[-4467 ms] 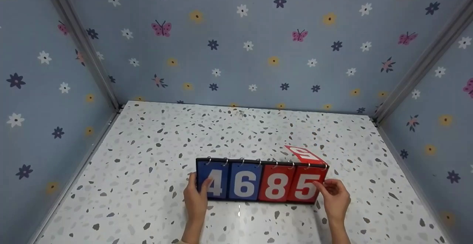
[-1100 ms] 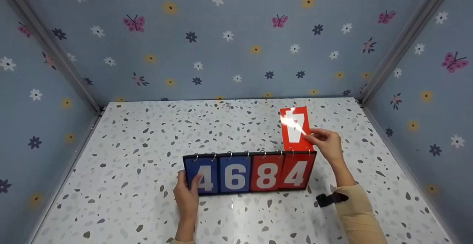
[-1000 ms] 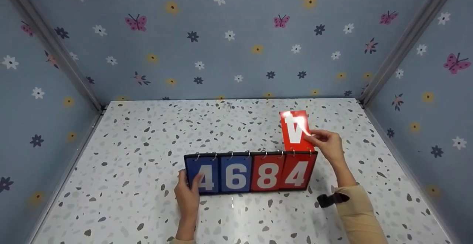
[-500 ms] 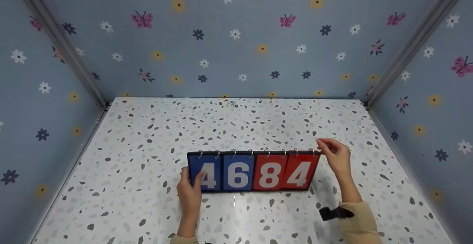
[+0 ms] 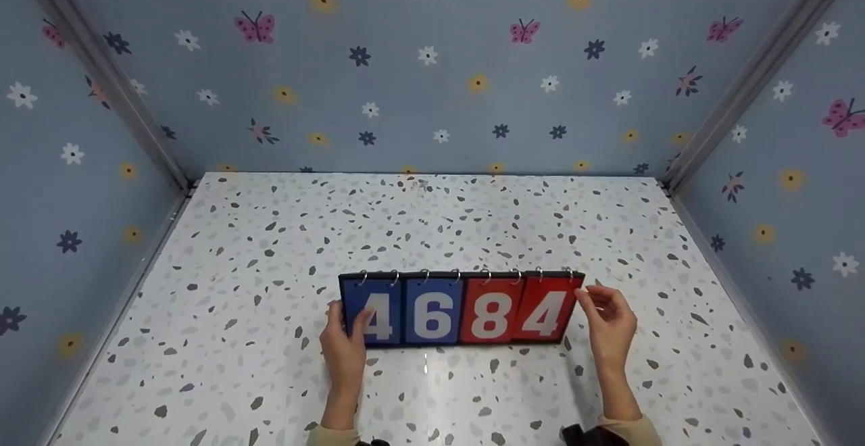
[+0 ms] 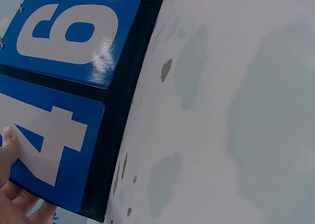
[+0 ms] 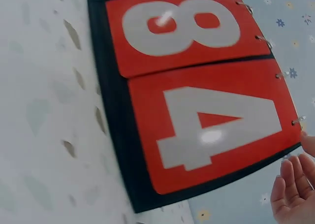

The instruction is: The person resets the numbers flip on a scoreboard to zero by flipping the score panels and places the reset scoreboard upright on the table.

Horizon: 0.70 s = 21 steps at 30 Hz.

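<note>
Hands (image 5: 343, 351) (image 5: 612, 331) at scoreboard (image 5: 462, 311), speckled table (image 5: 439, 230), flowered walls (image 5: 432, 94)

Plenty of room mid-frame, where the speckled tabletop (image 5: 432, 226) stretches from behind the number board (image 5: 463, 311) to the patterned back wall (image 5: 432, 101), and there the way stops! Low centre, the board itself bars the path, left hand (image 5: 346, 350) plugging its left end, right hand (image 5: 611, 328) crowding its right. Wide lanes run outside both, out to the left panel (image 5: 40, 203) and right panel (image 5: 791, 216).
</note>
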Each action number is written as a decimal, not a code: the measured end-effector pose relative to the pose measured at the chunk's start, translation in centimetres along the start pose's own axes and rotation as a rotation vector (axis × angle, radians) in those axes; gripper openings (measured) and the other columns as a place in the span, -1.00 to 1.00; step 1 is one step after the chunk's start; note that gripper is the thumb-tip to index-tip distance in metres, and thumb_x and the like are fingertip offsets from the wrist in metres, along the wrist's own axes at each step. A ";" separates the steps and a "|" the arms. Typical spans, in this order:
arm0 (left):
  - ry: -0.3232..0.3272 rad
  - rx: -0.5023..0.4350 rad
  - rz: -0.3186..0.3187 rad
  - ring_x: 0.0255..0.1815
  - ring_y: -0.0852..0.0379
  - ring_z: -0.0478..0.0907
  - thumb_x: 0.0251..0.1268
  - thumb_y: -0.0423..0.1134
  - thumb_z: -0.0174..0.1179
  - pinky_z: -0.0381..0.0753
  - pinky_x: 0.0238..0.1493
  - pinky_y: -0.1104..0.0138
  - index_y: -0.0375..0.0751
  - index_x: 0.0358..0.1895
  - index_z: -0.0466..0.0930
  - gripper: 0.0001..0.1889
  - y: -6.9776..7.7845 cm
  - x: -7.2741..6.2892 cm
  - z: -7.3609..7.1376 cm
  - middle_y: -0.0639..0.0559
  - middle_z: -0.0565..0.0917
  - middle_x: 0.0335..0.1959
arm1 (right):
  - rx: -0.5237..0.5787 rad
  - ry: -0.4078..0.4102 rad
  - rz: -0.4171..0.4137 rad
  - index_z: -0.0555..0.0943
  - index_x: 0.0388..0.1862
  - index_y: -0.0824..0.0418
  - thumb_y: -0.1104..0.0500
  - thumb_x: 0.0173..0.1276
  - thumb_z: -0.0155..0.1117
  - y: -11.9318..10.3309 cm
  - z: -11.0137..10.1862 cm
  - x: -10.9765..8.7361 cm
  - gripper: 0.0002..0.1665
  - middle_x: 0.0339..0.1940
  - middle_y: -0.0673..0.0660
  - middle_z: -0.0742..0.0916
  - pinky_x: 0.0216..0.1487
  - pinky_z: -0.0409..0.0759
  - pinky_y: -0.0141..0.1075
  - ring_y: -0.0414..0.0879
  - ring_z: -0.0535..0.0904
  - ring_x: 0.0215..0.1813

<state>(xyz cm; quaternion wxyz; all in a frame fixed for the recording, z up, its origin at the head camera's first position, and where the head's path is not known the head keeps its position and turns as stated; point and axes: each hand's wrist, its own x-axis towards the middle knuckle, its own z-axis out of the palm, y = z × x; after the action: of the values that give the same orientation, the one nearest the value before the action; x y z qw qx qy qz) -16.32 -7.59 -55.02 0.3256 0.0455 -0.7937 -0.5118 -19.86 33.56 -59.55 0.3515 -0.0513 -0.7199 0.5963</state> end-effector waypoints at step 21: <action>0.005 -0.017 0.013 -0.52 0.13 0.43 0.01 -0.30 0.28 0.36 -0.45 0.39 -0.33 -0.28 0.42 -0.73 -0.2 0.0 0.1 -0.04 0.51 -0.51 | -0.341 0.166 -0.043 0.55 -0.34 0.03 -0.02 -0.18 0.50 -0.3 2.8 -3.7 -0.60 -0.44 -0.13 0.62 -0.47 0.44 -0.51 -0.24 0.53 -0.43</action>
<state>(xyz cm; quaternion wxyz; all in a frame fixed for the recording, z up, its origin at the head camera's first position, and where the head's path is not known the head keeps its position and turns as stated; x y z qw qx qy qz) -16.40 -7.59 -55.21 0.3314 0.0389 -0.7887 -0.5164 -18.59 29.35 -61.08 0.4088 -0.1436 -0.7799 0.4516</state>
